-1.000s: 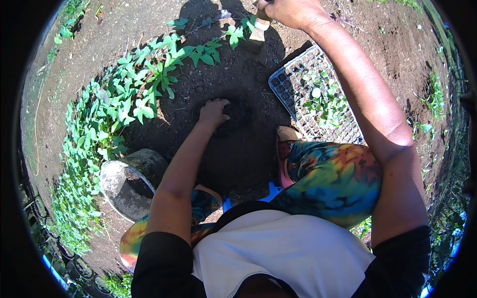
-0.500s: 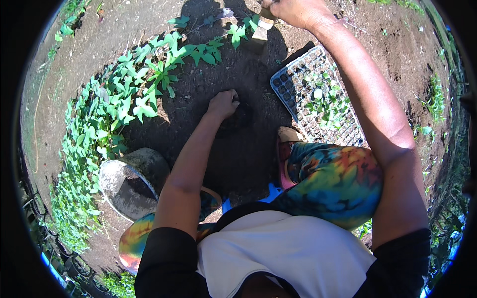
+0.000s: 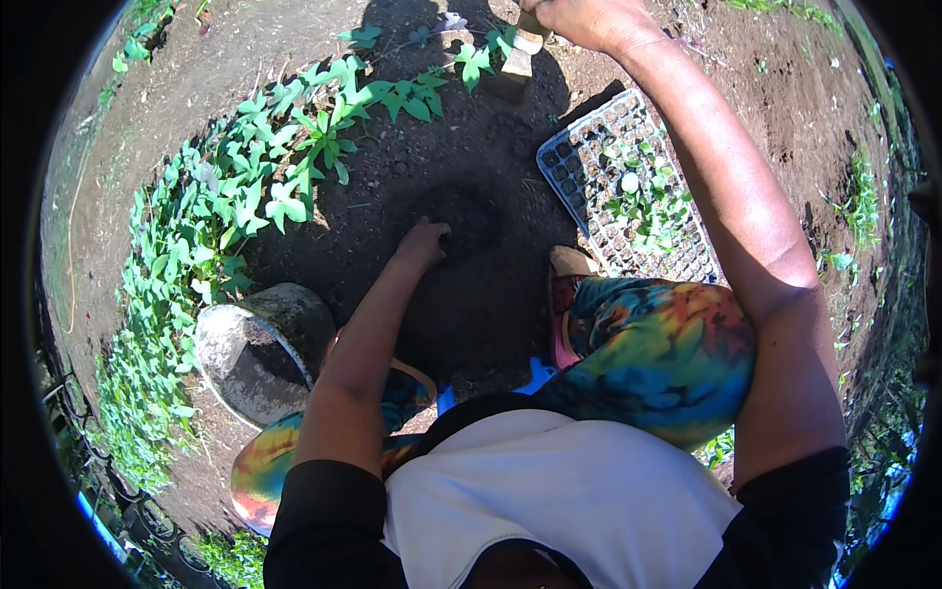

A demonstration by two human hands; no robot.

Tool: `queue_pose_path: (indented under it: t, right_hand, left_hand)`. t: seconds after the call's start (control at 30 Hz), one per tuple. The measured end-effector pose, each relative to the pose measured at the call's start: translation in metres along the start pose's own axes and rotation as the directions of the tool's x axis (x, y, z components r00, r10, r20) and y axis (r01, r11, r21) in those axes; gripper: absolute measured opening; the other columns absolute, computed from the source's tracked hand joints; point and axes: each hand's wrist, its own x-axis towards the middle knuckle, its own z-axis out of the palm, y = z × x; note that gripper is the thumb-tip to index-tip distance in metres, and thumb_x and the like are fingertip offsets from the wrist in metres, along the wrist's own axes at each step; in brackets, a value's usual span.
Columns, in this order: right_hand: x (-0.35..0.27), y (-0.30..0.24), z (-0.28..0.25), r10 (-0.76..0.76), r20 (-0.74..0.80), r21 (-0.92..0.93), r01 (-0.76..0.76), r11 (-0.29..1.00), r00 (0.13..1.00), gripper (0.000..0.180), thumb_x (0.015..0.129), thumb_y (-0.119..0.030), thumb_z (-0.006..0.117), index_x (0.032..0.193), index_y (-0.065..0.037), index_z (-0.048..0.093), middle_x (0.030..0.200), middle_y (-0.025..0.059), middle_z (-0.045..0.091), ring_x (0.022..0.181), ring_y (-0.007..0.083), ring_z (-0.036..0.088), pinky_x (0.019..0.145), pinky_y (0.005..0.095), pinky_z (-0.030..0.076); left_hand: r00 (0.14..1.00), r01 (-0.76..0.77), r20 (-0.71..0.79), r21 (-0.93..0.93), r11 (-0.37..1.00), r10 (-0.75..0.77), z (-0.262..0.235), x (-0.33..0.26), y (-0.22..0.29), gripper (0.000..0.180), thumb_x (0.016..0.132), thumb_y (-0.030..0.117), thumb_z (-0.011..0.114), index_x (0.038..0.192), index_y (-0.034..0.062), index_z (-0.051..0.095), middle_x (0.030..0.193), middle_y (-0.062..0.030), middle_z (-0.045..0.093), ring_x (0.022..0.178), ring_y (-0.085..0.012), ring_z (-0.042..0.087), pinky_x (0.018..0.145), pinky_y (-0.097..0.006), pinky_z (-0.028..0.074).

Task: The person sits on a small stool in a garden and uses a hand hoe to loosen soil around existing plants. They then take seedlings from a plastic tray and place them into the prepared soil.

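At the near-left rim of a dark, shallow hole (image 3: 466,218) in the soil is my left hand (image 3: 424,243). Its fingers curl down toward the earth in deep shade, so whatever is in them is hidden. My right hand (image 3: 581,22), up at the far edge of the view, is closed around a short-handled digging tool (image 3: 528,41). The tool's flat blade points down at the soil beyond the hole, partly in shadow. Right of the hole lies a seedling tray (image 3: 561,175) with many small cells, several of them bearing small green seedlings (image 3: 643,191).
A dirty, pale bucket (image 3: 312,312) holding dark soil lies tilted at my left. Leafy green vines (image 3: 231,206) curve along the left and far side. My knees in patterned trousers (image 3: 657,344) flank the shaded soil, with a blue object (image 3: 537,376) low between them.
My left hand has drawn back toward me and slightly left, uncovering more of the hole. My right hand and the digging tool have hardly moved.
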Motion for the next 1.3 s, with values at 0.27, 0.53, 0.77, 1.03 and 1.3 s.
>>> queue_pose_path:
  t: [0.27,0.53,0.77,1.03,1.3]
  right_hand:
    - [0.001,-0.001,-0.001,0.006,0.001,0.003,-0.006,1.0,1.0,0.016,0.081,-0.022,0.071,0.085,-0.008,0.066,0.079,0.0154,0.068,0.079,0.0345,0.069,0.074,0.0447,0.055]
    - [0.002,0.0,0.0,0.001,0.002,-0.001,-0.001,1.0,1.0,0.016,0.081,-0.022,0.071,0.086,-0.008,0.067,0.081,0.0161,0.069,0.081,0.0348,0.069,0.074,0.0451,0.055]
    - [0.005,0.005,0.004,-0.054,-0.046,0.038,0.056,0.998,0.997,0.014,0.081,-0.019,0.069,0.086,-0.006,0.067,0.081,0.017,0.069,0.08,0.0348,0.068,0.074,0.0449,0.055]
    - [0.007,0.006,0.003,-0.044,-0.013,0.063,0.044,0.997,0.999,0.015,0.081,-0.019,0.069,0.086,-0.006,0.067,0.081,0.0177,0.069,0.081,0.0352,0.069,0.075,0.0453,0.055]
    - [0.005,0.007,0.003,-0.024,-0.01,0.057,0.025,0.998,1.0,0.018,0.082,-0.022,0.071,0.088,-0.006,0.066,0.082,0.0172,0.069,0.081,0.0352,0.069,0.075,0.0456,0.055]
  left_hand:
    - [0.996,0.038,-0.073,-0.274,0.961,-0.06,0.009,0.001,-0.031,0.024,0.08,0.01,0.077,0.103,0.0089,0.072,0.104,-0.0162,0.073,0.103,-0.0346,0.069,0.091,-0.041,0.053]
    - [0.998,0.027,-0.039,-0.458,0.889,-0.051,-0.055,0.009,-0.026,0.022,0.087,0.009,0.071,0.107,0.0019,0.065,0.097,-0.0095,0.07,0.096,-0.0175,0.065,0.09,-0.036,0.05]
    - [0.983,-0.099,0.126,-0.235,0.967,0.131,-0.126,0.016,0.007,0.022,0.091,0.01,0.068,0.111,0.0031,0.064,0.103,-0.0091,0.068,0.1,-0.0185,0.064,0.09,-0.036,0.05]
    - [0.983,-0.114,-0.13,-0.986,0.123,-0.131,-0.247,0.051,0.045,0.043,0.104,0.028,0.055,0.137,0.0014,0.052,0.131,-0.0097,0.058,0.12,-0.0243,0.058,0.1,-0.04,0.051]
    - [0.763,-0.07,0.639,0.224,0.972,-0.092,-0.037,0.032,0.051,0.059,0.087,0.008,0.051,0.144,0.0197,0.054,0.147,-0.0196,0.051,0.138,-0.0359,0.048,0.114,-0.048,0.039]
